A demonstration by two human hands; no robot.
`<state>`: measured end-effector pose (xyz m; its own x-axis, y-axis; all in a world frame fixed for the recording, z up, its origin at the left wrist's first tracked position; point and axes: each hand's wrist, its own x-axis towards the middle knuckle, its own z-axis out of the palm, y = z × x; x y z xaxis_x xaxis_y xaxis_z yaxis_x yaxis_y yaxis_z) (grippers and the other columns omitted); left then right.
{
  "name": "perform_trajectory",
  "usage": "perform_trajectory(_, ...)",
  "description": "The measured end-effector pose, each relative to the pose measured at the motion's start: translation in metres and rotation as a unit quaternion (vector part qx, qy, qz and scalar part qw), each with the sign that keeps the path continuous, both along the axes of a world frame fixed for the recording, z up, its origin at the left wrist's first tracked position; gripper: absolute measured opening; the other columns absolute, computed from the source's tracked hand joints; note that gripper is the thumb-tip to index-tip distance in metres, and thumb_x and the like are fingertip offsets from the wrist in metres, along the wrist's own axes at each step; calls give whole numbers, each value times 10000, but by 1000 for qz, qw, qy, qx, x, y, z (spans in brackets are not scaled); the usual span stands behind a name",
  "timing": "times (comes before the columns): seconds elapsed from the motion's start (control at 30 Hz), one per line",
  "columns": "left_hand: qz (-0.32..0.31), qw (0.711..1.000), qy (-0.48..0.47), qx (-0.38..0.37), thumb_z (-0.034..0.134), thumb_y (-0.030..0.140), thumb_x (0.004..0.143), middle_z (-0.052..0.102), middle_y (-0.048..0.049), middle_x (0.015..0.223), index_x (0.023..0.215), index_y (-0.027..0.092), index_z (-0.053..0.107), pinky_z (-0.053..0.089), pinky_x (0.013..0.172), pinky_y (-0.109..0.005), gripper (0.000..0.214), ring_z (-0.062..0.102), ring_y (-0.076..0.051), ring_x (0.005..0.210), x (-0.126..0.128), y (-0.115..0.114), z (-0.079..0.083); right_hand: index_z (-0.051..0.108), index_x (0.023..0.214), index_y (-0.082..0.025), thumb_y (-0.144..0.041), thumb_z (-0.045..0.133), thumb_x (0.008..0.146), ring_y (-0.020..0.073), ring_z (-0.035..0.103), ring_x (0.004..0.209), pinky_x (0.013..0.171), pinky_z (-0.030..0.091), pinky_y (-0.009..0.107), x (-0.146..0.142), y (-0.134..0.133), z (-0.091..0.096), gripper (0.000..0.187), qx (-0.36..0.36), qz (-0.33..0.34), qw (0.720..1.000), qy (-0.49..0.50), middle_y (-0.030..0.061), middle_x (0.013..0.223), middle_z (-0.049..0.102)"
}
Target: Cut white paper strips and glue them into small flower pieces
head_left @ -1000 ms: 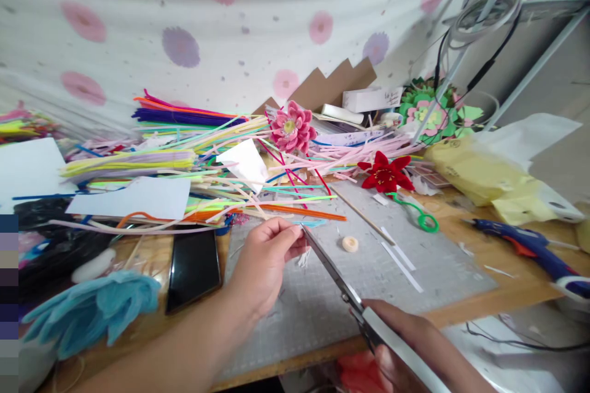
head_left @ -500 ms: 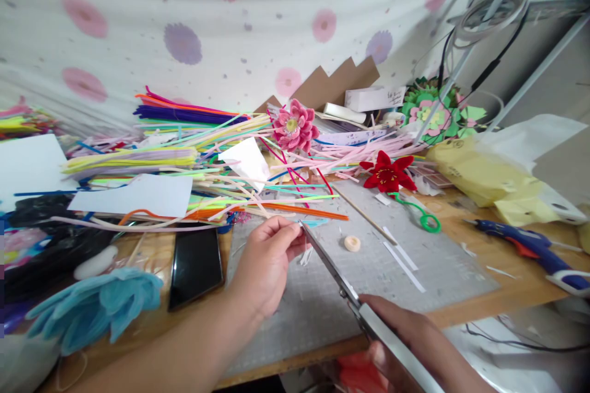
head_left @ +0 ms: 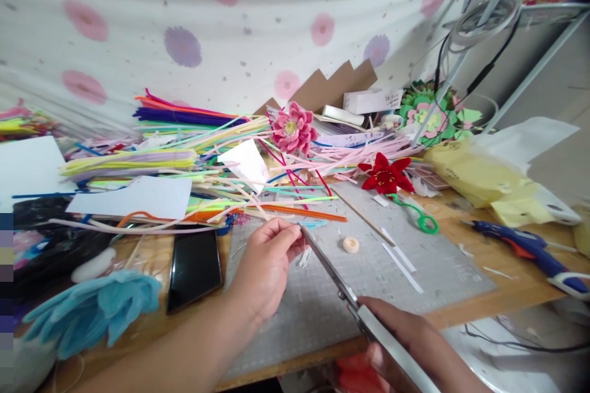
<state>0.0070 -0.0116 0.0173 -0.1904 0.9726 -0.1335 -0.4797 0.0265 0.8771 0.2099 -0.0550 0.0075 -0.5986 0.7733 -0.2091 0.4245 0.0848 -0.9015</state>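
**Q:** ok what's in your hands there? and are those scissors heavy?

**Me:** My right hand (head_left: 396, 334) is wrapped around the handles of the scissors (head_left: 350, 299), and they're slanting up over the grey mat (head_left: 318, 331) with the tips right at my left fingertips. I'd guess they're the weightiest, stiffest thing in play: metal blades, chunky pale grip, most of the heft likely back by my palm.

**Q:** so where do you grab them?

**Me:** Handles only, well behind the pivot. The blades look smooth, so probably slippery, and I wouldn't trust a finger near that edge.

**Q:** and the left?

**Me:** Left hand (head_left: 262, 267) has thumb and forefinger pinched together. Whatever's between them is too small to make out, sorry. The white strands (head_left: 304, 256) just below look thin and floppy, so I'd pinch those lightly near one end.

**Q:** the little round thing?

**Me:** The beige disc (head_left: 351, 245) is lying on the mat, touched by neither hand. Looks light and firm, easy to pick up by its rim imo.
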Motion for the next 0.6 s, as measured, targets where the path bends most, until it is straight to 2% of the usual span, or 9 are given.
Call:
perform_trajectory(0.2,1,1000,12,17,679,192,684,632,-1,658,591,157,586,485,671,-239,136,587,-113,665,0,1,0,578,899,-169,-722,473,781,102,486,513,425,355,180,0,-3,0,575,-39,-32,998,38,-4,614,521)
perform_trajectory(0.3,10,999,47,25,668,225,677,632,0,684,612,164,568,487,683,-255,135,595,-115,670,-3,2,3,562,969,-161,-743,442,781,78,439,425,370,321,169,-1,-6,8,624,-93,-19,994,47,-29,554,490)
perform_trajectory(0.37,20,996,79,27,657,253,669,620,8,679,614,173,549,488,703,-271,145,599,-119,673,-10,3,8,569,951,-164,-728,438,794,68,432,409,360,322,162,-1,-9,16,600,-102,-14,994,46,-32,561,497)
perform_trajectory(0.5,18,979,203,15,643,294,660,595,28,634,598,187,549,480,719,-289,155,583,-129,649,-35,0,17,634,852,-193,-650,561,772,95,490,460,398,381,188,8,-12,29,469,-76,-4,997,34,-7,615,568)
perform_trajectory(0.6,-27,937,347,-29,693,234,610,610,6,559,534,175,598,427,614,-264,136,553,-147,585,-57,-6,19,665,834,-217,-598,572,787,144,550,542,480,440,233,19,-8,27,395,-10,-16,999,41,21,649,622)
